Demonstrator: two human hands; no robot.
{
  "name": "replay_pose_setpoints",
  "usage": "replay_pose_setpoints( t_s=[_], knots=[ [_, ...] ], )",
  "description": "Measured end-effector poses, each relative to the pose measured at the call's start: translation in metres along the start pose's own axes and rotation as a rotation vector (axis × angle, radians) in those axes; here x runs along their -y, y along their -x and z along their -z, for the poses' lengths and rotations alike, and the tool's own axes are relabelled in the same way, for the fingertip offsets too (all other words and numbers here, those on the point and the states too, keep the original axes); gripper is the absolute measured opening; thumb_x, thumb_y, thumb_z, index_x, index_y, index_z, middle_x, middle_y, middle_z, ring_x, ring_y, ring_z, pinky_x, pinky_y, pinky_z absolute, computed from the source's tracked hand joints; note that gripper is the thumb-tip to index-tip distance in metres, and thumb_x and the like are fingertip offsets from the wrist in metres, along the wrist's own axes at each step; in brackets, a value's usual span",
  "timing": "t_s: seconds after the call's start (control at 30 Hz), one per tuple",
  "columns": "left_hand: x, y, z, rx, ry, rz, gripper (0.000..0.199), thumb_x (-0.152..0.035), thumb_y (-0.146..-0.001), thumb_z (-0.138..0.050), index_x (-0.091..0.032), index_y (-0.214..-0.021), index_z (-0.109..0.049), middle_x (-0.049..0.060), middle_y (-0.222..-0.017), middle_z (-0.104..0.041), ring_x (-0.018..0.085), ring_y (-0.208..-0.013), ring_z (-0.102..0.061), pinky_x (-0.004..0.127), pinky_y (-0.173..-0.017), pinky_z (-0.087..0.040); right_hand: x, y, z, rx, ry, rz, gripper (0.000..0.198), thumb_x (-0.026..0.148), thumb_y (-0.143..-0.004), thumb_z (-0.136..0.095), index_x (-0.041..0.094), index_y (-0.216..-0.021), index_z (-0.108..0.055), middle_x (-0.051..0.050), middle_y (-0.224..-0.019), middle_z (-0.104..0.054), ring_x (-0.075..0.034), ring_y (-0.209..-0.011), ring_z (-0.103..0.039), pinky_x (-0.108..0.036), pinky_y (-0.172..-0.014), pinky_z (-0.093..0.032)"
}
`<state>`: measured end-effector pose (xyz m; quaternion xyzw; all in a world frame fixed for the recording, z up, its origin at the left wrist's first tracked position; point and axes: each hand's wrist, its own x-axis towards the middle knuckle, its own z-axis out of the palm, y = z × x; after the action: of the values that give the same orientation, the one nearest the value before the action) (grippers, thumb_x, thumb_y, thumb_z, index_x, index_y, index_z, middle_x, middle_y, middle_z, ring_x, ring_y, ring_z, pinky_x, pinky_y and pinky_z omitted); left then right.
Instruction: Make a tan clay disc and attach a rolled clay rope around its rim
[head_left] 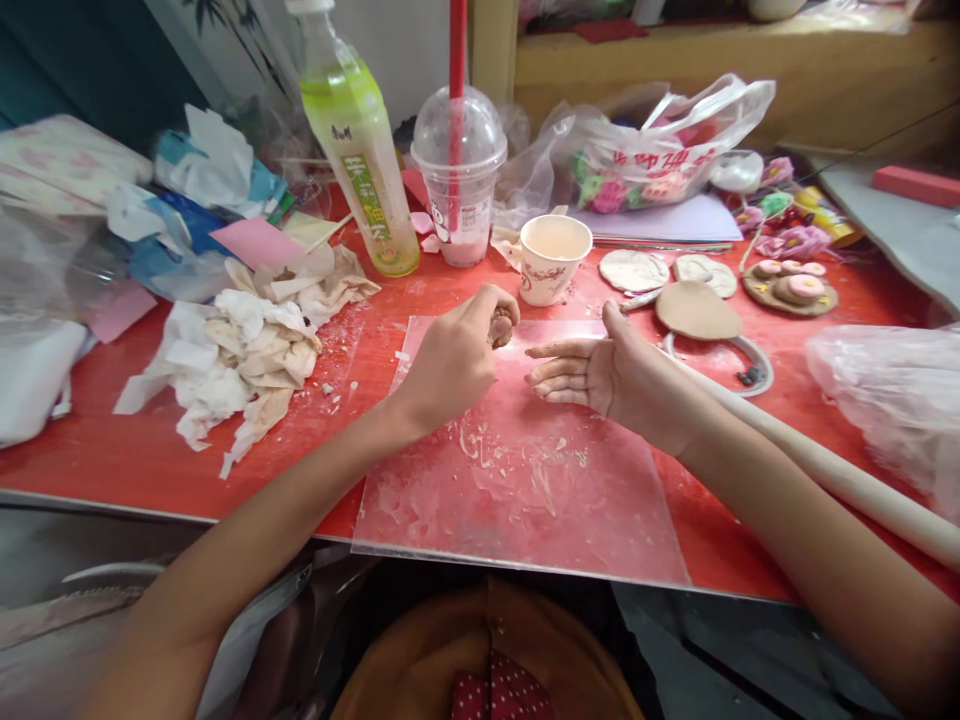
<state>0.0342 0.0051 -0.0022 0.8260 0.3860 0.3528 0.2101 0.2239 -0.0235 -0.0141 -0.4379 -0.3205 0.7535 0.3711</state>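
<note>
My left hand [459,352] is closed above the clear plastic mat [517,530], its fingers curled in. Something brownish shows at the curled fingers, but I cannot make out whether it is clay or soiled fingertips. Facing it, my right hand [600,375] is open, palm turned inward and fingers stretched out, holding nothing. Pale smears mark its fingertips. Thin clay scraps [555,465] lie scattered on the mat below both hands. Just behind them stands a paper cup [551,265] of cloudy liquid. A round brown clay disc [699,310] lies beyond my right wrist.
Crumpled tissues [255,350] lie at left. Behind are a green drink bottle [364,160], a domed plastic cup [461,180] with a red straw, and a plastic bag [652,160]. A pale rod [832,460] passes beside my right forearm. A decorated clay piece [791,288] sits at right.
</note>
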Motion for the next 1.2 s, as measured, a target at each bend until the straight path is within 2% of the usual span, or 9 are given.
replay_pose_setpoints(
  t_s=[0.13, 0.27, 0.33, 0.53, 0.7, 0.9, 1.03, 1.1, 1.2],
  knots=[
    [-0.002, 0.0, 0.0, 0.046, 0.042, -0.026, 0.019, -0.008, -0.086, -0.041, -0.018, -0.094, -0.055, -0.001, -0.073, -0.058, 0.009, -0.065, -0.053, 0.023, -0.064, -0.044, 0.002, 0.002, -0.002, 0.021, -0.01, -0.002, 0.079, 0.068, -0.088, -0.013, 0.011, -0.1, -0.066, -0.016, -0.101, -0.07, -0.019, -0.087, -0.069, -0.028, -0.082, -0.055],
    [-0.005, -0.001, -0.003, 0.05, 0.015, -0.166, 0.034, -0.018, -0.091, -0.044, -0.022, -0.125, -0.048, 0.006, -0.119, -0.057, 0.016, -0.108, -0.051, 0.03, -0.092, -0.044, 0.001, 0.008, -0.007, 0.11, -0.007, 0.106, 0.063, 0.064, -0.09, -0.028, 0.015, -0.11, -0.062, -0.012, -0.116, -0.066, -0.02, -0.105, -0.063, -0.029, -0.093, -0.05],
    [-0.004, 0.0, -0.006, 0.018, -0.034, -0.182, 0.034, -0.022, -0.091, -0.049, -0.024, -0.124, -0.051, 0.007, -0.126, -0.052, 0.019, -0.118, -0.044, 0.035, -0.1, -0.039, 0.0, 0.012, -0.011, 0.182, 0.04, 0.159, 0.052, 0.059, -0.089, -0.041, 0.018, -0.115, -0.06, -0.01, -0.12, -0.063, -0.02, -0.11, -0.061, -0.032, -0.096, -0.048],
    [0.004, 0.005, -0.015, -0.012, -0.092, -0.124, 0.034, -0.041, -0.091, -0.046, -0.026, -0.118, -0.06, 0.007, -0.123, -0.052, 0.021, -0.116, -0.043, 0.04, -0.104, -0.035, -0.003, 0.017, -0.016, 0.236, 0.167, 0.238, 0.031, 0.034, -0.084, -0.063, 0.022, -0.113, -0.06, -0.006, -0.123, -0.06, -0.016, -0.103, -0.062, -0.031, -0.095, -0.048],
    [-0.004, 0.005, -0.011, 0.131, 0.031, 0.028, 0.052, -0.049, -0.095, -0.021, -0.022, -0.118, -0.06, 0.008, -0.13, -0.049, 0.02, -0.125, -0.037, 0.04, -0.109, -0.028, -0.004, 0.013, -0.018, 0.146, 0.203, 0.139, 0.017, 0.027, -0.08, -0.066, 0.017, -0.095, -0.065, -0.002, -0.088, -0.064, -0.011, -0.077, -0.062, -0.025, -0.075, -0.054],
    [-0.001, -0.004, -0.002, -0.107, 0.166, 0.156, 0.05, -0.051, -0.095, -0.02, -0.024, -0.106, -0.061, 0.004, -0.107, -0.061, 0.016, -0.106, -0.053, 0.036, -0.099, -0.039, -0.006, 0.014, -0.02, 0.025, 0.201, 0.111, 0.018, 0.029, -0.081, -0.065, 0.012, -0.075, -0.065, -0.001, -0.068, -0.061, -0.008, -0.059, -0.062, -0.017, -0.055, -0.052],
    [0.001, -0.005, 0.0, -0.099, 0.156, 0.168, 0.047, -0.05, -0.095, -0.025, -0.021, -0.097, -0.062, 0.005, -0.101, -0.061, 0.017, -0.101, -0.056, 0.035, -0.095, -0.042, -0.01, 0.011, -0.016, -0.06, 0.193, 0.127, 0.024, 0.034, -0.08, -0.066, 0.012, -0.072, -0.065, -0.002, -0.062, -0.063, -0.008, -0.048, -0.06, -0.017, -0.046, -0.052],
    [-0.002, -0.004, 0.0, -0.03, 0.146, 0.099, 0.042, -0.047, -0.095, -0.029, -0.021, -0.098, -0.061, 0.006, -0.104, -0.062, 0.016, -0.103, -0.056, 0.033, -0.094, -0.042, -0.012, 0.009, -0.014, -0.064, 0.144, 0.146, 0.022, 0.033, -0.08, -0.067, 0.014, -0.071, -0.065, -0.002, -0.064, -0.064, -0.009, -0.053, -0.062, -0.017, -0.052, -0.054],
    [-0.005, -0.002, -0.002, 0.149, 0.108, -0.111, 0.031, -0.042, -0.092, -0.044, -0.021, -0.113, -0.055, 0.008, -0.122, -0.057, 0.018, -0.116, -0.051, 0.033, -0.1, -0.04, -0.013, 0.007, -0.014, 0.034, 0.005, 0.177, 0.012, 0.026, -0.084, -0.062, 0.017, -0.077, -0.066, -0.002, -0.078, -0.066, -0.01, -0.077, -0.066, -0.019, -0.078, -0.055]
  ],
)
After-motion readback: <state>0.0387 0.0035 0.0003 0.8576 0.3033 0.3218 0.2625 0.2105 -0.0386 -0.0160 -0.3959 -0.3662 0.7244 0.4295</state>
